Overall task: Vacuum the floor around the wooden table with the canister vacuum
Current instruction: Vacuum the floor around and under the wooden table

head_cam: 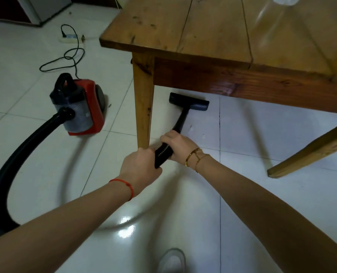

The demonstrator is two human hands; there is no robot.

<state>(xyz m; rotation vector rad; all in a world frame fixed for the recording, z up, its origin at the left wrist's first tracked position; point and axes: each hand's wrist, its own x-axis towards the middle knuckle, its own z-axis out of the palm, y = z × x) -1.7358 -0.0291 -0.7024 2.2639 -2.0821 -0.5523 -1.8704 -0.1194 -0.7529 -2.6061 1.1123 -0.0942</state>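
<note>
Both hands wrapped on the black wand: right hand [178, 143] fwd, left hand [142, 166] behind on the hose end. Nozzle [189, 101] sits straight ahead of the grip, flat on the floor [262, 194] under the counter [213, 36] edge, just right of the leg [144, 103]. Canister [79, 107] off to the left.
</note>
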